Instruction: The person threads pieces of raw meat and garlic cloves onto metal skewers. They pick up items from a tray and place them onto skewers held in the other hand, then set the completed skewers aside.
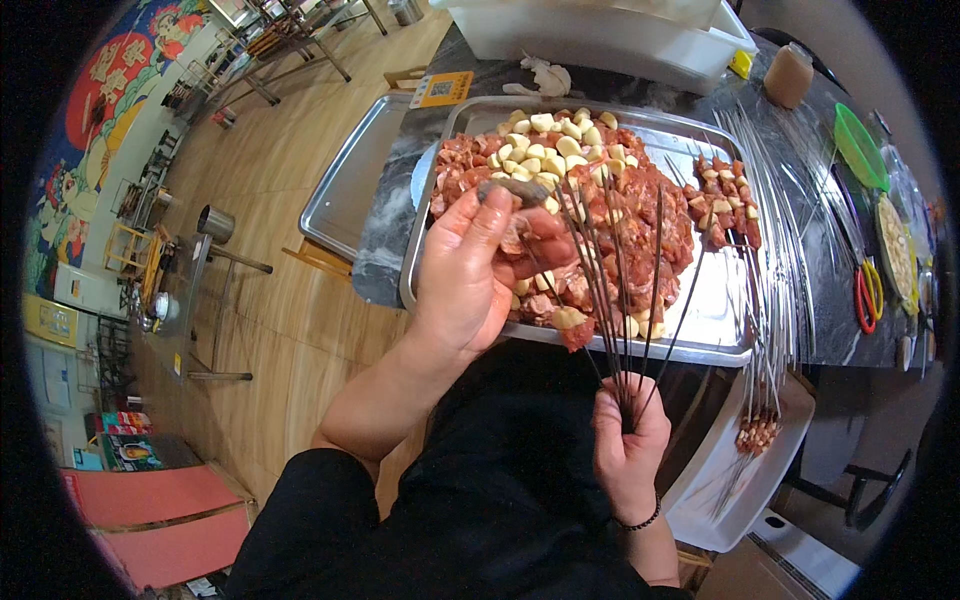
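My left hand (480, 255) is raised over the metal tray (712, 300), with a small piece of raw meat (514, 234) between thumb and fingers. A dark grey covering (529, 192) shows by the fingertips; I cannot tell what it is. Below, my right hand (631, 435) grips several thin metal skewers (619, 300), fanned out and pointing up. One skewer carries a garlic clove and a meat chunk (574, 330), and its upper end reaches my left hand. In the tray lie a heap of raw meat chunks (652, 217) and a pile of peeled garlic cloves (551, 154).
Loaded skewers (724, 199) lie at the tray's right end, beside many bare skewers (780, 247). Scissors (866, 300), a green basket (861, 146) and a jar (789, 75) stand farther right. A white tub (600, 49) is behind; a white bin (705, 487) sits below.
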The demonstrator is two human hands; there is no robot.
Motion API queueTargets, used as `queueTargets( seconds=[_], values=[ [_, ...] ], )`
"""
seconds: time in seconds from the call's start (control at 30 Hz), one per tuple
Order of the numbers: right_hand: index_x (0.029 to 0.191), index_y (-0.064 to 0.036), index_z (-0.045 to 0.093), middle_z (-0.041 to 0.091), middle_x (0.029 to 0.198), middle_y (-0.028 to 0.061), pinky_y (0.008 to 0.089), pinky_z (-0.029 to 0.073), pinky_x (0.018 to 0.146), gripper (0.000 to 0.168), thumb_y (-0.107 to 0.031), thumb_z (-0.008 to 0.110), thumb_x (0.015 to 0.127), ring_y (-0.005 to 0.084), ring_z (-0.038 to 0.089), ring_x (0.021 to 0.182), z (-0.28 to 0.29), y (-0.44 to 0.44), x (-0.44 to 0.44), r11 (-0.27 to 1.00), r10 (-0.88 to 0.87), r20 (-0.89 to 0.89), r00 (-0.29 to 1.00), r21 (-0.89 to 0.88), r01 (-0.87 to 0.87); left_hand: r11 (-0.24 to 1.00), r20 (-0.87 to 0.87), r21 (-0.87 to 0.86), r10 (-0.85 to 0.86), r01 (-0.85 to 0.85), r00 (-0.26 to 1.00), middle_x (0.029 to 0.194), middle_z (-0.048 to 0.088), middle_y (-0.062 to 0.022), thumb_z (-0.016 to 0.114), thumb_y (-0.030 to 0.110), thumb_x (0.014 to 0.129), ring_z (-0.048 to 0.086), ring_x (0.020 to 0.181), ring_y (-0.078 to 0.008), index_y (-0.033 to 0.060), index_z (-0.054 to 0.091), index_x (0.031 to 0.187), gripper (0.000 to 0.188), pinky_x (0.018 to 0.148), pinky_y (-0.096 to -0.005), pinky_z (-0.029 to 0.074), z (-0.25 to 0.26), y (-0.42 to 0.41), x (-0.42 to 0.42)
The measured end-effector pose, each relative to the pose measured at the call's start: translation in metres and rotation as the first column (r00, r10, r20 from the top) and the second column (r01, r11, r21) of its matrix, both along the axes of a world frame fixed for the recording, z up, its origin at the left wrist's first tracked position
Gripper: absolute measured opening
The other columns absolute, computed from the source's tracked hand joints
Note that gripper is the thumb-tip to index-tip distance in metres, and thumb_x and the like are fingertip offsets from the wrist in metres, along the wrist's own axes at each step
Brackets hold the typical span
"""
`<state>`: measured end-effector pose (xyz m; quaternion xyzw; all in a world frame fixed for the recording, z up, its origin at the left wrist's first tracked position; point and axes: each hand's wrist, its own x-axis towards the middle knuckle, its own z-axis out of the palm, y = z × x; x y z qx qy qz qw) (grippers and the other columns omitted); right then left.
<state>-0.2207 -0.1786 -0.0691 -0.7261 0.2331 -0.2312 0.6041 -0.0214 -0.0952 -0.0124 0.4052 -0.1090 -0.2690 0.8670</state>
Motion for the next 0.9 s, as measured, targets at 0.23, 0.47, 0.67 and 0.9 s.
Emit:
queueTargets(
  seconds=[0.23, 0.47, 0.67, 0.9],
  values=[
    [0.101, 0.001, 0.059, 0.064, 0.079, 0.0078, 0.0239, 0.050, 0.063, 0.016, 0.002, 0.059, 0.085, 0.0118, 0.062, 0.066, -0.015, 0.018, 0.002, 1.000, -0.012, 0.041, 0.999, -0.019, 0.013, 0.989, 0.023, -0.065, 0.133, -0.131, 0.991, 0.088, 0.066, -0.0063, 0.048, 0.030, 0.101, 0.064, 0.074, -0.0158, 0.0074, 0.055, 0.113, 0.026, 0.072, -0.0348, 0.057, -0.005, -0.001, -0.018],
    [0.104, 0.001, 0.056, 0.062, 0.077, 0.0066, 0.0228, 0.049, 0.061, 0.020, 0.004, 0.058, 0.084, 0.0114, 0.061, 0.063, -0.012, 0.022, 0.013, 0.998, 0.025, 0.140, 0.990, -0.059, -0.017, 0.986, 0.032, -0.111, 0.132, -0.128, 0.991, 0.087, 0.068, -0.0098, 0.049, 0.025, 0.101, 0.068, 0.072, -0.0211, 0.0055, 0.055, 0.111, 0.022, 0.069, -0.0350, 0.059, -0.004, 0.000, -0.021],
    [0.104, 0.002, 0.057, 0.064, 0.080, 0.0080, 0.0235, 0.050, 0.065, 0.020, 0.004, 0.058, 0.084, 0.0119, 0.062, 0.066, -0.009, 0.023, 0.023, 0.992, -0.009, 0.154, 0.988, 0.126, -0.010, 0.984, 0.073, -0.151, 0.109, -0.097, 0.991, 0.088, 0.067, -0.0092, 0.046, 0.023, 0.102, 0.067, 0.073, -0.0182, 0.0040, 0.055, 0.114, 0.024, 0.068, -0.0324, 0.058, 0.000, -0.012, -0.019],
    [0.106, 0.003, 0.057, 0.061, 0.079, 0.0037, 0.0214, 0.047, 0.061, 0.017, 0.001, 0.059, 0.089, 0.0069, 0.056, 0.066, -0.006, 0.018, 0.030, 0.968, -0.026, 0.236, 0.972, 0.247, -0.034, 0.990, 0.049, -0.128, -0.048, 0.054, 0.998, 0.085, 0.065, -0.0084, 0.048, 0.024, 0.101, 0.066, 0.073, -0.0176, 0.0060, 0.055, 0.111, 0.022, 0.067, -0.0312, 0.057, 0.006, -0.023, -0.024]
  ],
)
